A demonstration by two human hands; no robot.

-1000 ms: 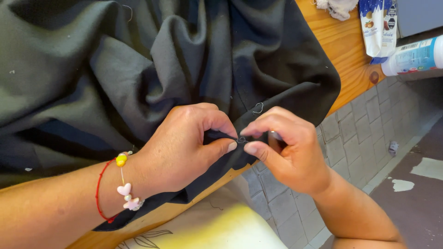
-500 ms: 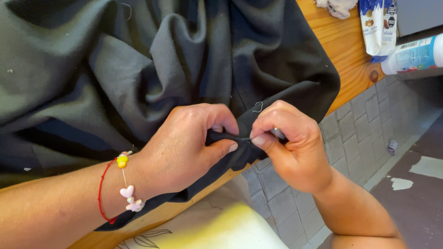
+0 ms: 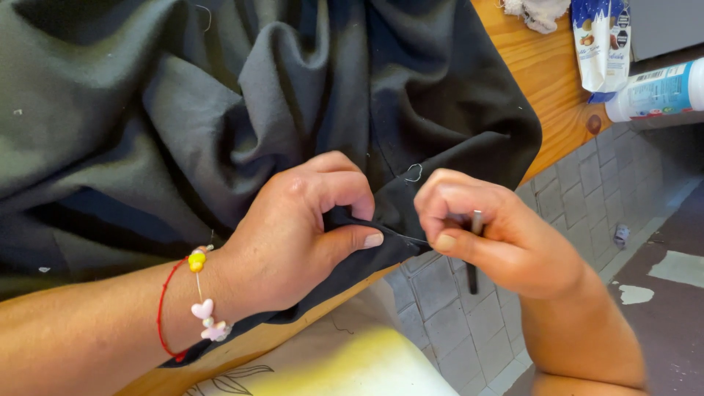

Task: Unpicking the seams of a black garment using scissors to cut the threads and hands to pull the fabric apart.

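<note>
From the head camera I look down on a wooden table (image 3: 546, 81) mostly covered by a heap of dark grey fabric (image 3: 220, 110), bunched into deep folds and hanging over the table's near edge. My left hand (image 3: 301, 235) rests on that overhanging edge with thumb and forefinger pinched shut on a small fold of the cloth, the thumb pressed flat along it. On that wrist I see a red cord bracelet (image 3: 165, 315) with a yellow bead and pale heart-shaped charms. My right hand (image 3: 499, 242) sits just beside the left, off the table's edge, its fingers curled closed around a slim dark tool (image 3: 475, 253) whose shaft passes down through the fist and sticks out below it; I cannot tell what kind of tool it is. A fine thread (image 3: 403, 236) runs taut between the pinched fold and the right thumb and forefinger, which are nipped on it. A little loose loop of thread (image 3: 415, 173) lies on the cloth just above the two hands. At the top right of the table I make out a blue-and-white pouch (image 3: 601, 44) and a white bottle (image 3: 660, 92) lying on its side, well apart from the hands. Below the table's edge I see a grey tiled wall (image 3: 469, 315).
</note>
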